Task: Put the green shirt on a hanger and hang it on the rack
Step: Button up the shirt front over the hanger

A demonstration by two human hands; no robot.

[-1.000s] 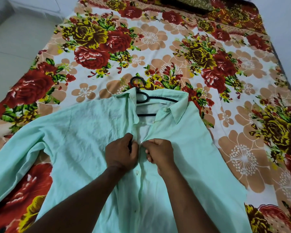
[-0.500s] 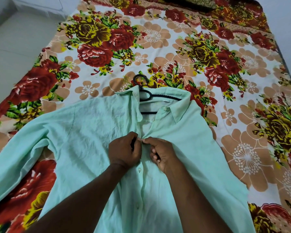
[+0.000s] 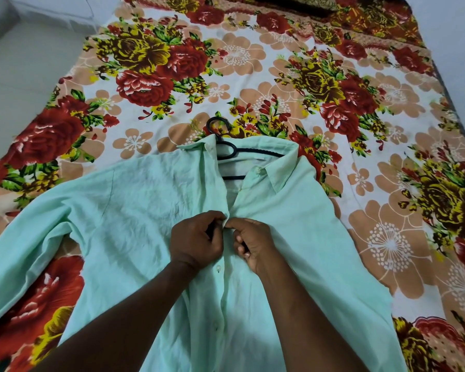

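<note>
The pale green shirt (image 3: 134,210) lies front-up on the bed, collar away from me, left sleeve spread out to the side. A black hanger (image 3: 227,151) sits inside the open collar, its hook poking out above onto the bedsheet. My left hand (image 3: 196,242) pinches the left edge of the button placket at chest height. My right hand (image 3: 253,242) pinches the right edge against it, fingertips of both hands meeting at one button spot. Below my hands the placket is closed with buttons showing. Above them the shirt is open up to the collar.
A floral bedsheet (image 3: 253,63) in red, yellow and peach covers the bed. A pale floor (image 3: 24,71) lies to the left of the bed, a wall to the right. Dark bedding lies at the far end. No rack is in view.
Both hands have stayed at the same chest-level spot on the placket, with the fingertips pressed closer together. The view has shifted slightly; shirt and hanger have not moved.
</note>
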